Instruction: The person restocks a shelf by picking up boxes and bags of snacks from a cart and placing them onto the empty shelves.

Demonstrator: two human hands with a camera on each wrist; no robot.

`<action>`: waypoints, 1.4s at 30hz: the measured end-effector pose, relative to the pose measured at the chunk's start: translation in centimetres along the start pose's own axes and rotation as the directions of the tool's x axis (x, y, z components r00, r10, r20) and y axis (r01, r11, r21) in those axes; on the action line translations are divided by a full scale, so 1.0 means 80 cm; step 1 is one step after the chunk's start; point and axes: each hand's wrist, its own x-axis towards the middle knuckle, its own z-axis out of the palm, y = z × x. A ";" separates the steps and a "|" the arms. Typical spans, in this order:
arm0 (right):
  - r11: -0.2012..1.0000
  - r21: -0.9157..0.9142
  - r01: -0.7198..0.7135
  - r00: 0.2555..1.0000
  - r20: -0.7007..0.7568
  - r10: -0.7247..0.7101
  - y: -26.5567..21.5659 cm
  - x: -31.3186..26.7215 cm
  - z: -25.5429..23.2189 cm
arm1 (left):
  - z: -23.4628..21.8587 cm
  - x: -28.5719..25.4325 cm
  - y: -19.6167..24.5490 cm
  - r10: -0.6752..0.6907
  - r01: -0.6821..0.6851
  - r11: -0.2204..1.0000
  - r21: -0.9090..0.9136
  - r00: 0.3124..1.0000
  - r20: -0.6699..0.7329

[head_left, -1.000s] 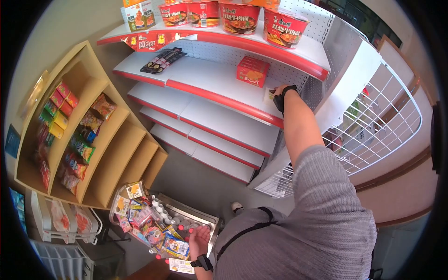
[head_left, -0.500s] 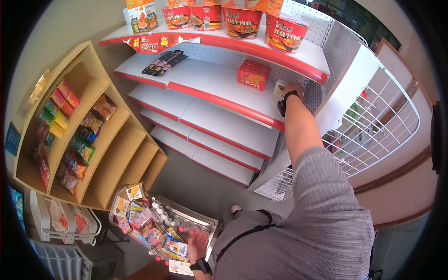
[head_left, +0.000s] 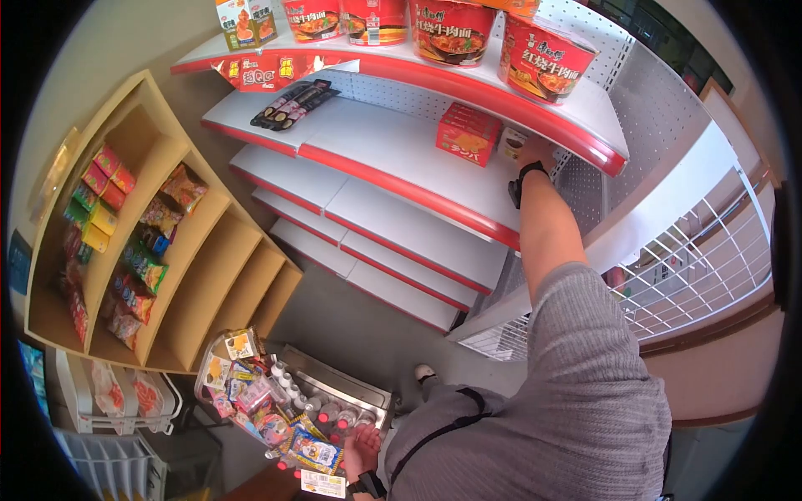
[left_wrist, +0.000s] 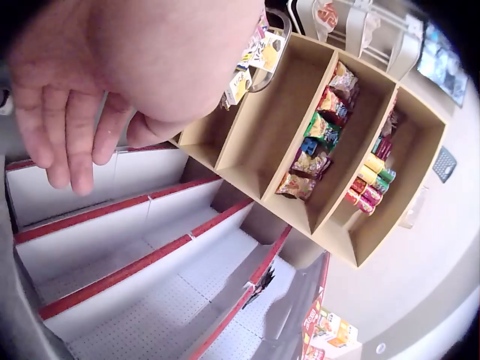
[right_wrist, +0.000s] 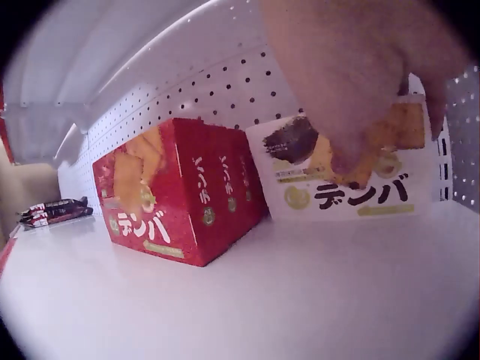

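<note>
The right hand (right_wrist: 349, 82) has fingers clamped on the flat white printed cardboard box (right_wrist: 349, 198) standing just under them on the white metal shelf (right_wrist: 262, 292), and an uneven release could tip it against the red cardboard box (right_wrist: 184, 195) at their left.

The person wore a grey top (head_left: 518, 447) of finely ribbed, loosely creased cloth, its short right sleeve (head_left: 589, 326) wide and ending in a plain hem around the elbow. A thin black strap (head_left: 441, 428) ran slantwise over the front of it. Behind the right hand (head_left: 537, 152) sat a black wristband (head_left: 528, 177) with a blocky dark piece, and behind the left hand (head_left: 360, 451) a similar black band (head_left: 366, 484). One pale shoe (head_left: 424, 372) showed below.
</note>
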 end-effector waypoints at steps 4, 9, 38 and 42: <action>0.998 -0.062 -0.007 1.000 0.009 0.007 -0.005 0.001 0.000 | 0.006 0.008 -0.007 0.008 -0.008 1.000 0.024 1.000 0.017; 0.999 0.039 0.020 0.999 -0.030 -0.019 0.002 0.017 0.017 | 0.008 0.019 -0.012 0.008 -0.009 1.000 0.026 0.999 0.041; 0.678 0.066 0.732 0.680 -0.016 -0.733 -0.142 -0.043 -0.020 | 0.022 0.013 -0.022 0.010 -0.010 1.000 -0.009 0.999 -0.037; 0.720 -0.021 0.693 0.715 0.149 -0.684 -0.140 -0.041 -0.003 | 0.012 0.009 -0.029 0.031 -0.031 1.000 0.001 0.999 -0.025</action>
